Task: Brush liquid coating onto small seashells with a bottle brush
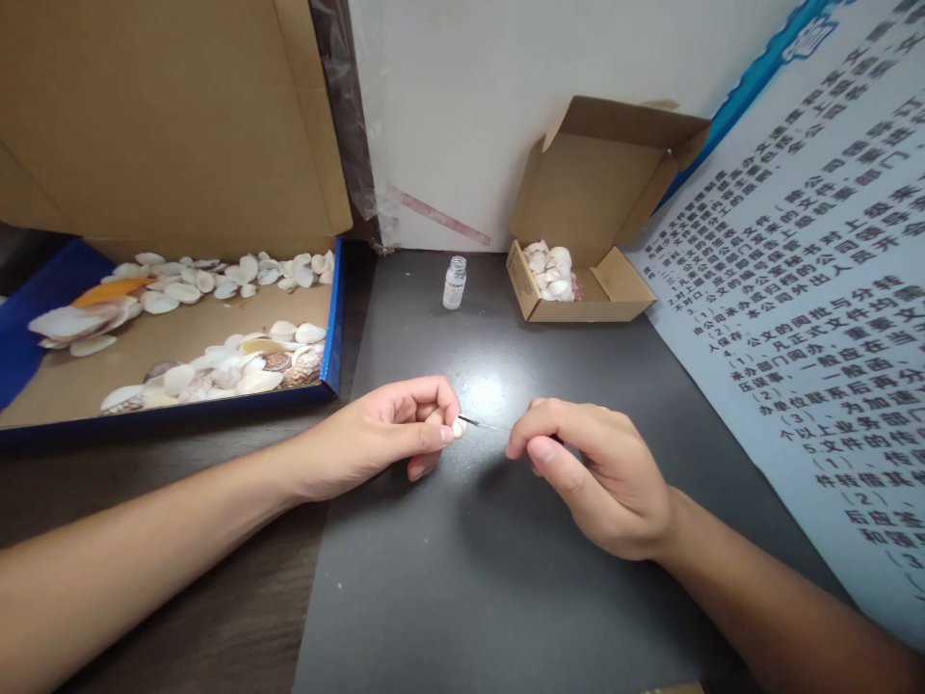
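Observation:
Between thumb and forefinger, my left hand (405, 424) pinches a small white seashell (459, 428) above the dark mat. My right hand (596, 467) is closed round a thin brush (493, 426) with a dark tip and a clear, slender shaft. That tip meets the shell's edge or lies right beside it; I cannot tell which. Most of the brush handle is hidden in my right fingers. Beyond my hands, a small clear glass bottle (455, 283) stands upright and uncapped, with a printed label.
At the left lies an open blue-edged cardboard box (180, 313) with many shells in two rows. A small open carton (593, 310) at the back right holds white shells. Printed sheet (809, 318) covers the right side; a white panel (462, 125) rises behind the dark mat (405, 598).

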Demonstrator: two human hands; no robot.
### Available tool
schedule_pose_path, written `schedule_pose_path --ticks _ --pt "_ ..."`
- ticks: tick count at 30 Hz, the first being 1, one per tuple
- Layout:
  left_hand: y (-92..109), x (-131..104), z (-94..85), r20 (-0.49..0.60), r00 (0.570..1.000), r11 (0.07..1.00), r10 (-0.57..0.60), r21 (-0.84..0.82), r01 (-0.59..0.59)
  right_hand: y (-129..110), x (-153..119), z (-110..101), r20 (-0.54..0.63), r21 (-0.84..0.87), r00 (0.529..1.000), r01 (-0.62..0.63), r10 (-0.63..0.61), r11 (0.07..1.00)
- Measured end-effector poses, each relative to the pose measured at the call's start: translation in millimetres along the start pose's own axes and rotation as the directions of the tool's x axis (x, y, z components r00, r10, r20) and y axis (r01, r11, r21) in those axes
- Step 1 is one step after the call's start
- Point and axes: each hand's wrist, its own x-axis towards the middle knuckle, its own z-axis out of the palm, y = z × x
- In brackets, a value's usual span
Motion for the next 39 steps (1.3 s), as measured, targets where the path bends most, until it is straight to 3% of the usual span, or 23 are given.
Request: schedule_pose_path --ticks 17,22,33,36,39 --pt "0.1 -0.2 -0.1 0.003 1.0 1.0 -0.007 -0.003 0.007 -1.6 -0.3 0.3 0.031 0.019 1.0 0.005 -0.006 1.0" --pt "-1.0 -0.2 -1.0 0.004 1.0 1.0 -0.002 -0.008 0.002 -1.0 -1.4 -0.7 -0.023 0.043 1.0 0.014 -0.013 0.999" --pt "-1.0 0.5 0.3 -0.015 0.999 0.997 -0.038 -0.073 0.036 -0.7 -0.7 0.7 -0.013 -0.078 0.997 -0.075 0.075 0.994" --pt "-1.5 0.6 0.3 -0.019 0.999 0.996 -0.04 -0.08 0.038 -0.7 0.1 0.4 -0.036 -0.051 0.999 -0.039 0.037 0.998" --pt "-1.8 0.7 0.1 -0.021 0.999 0.995 -0.04 -0.093 0.038 -0.1 1.0 0.5 0.013 -0.028 1.0 0.012 -0.012 1.0"
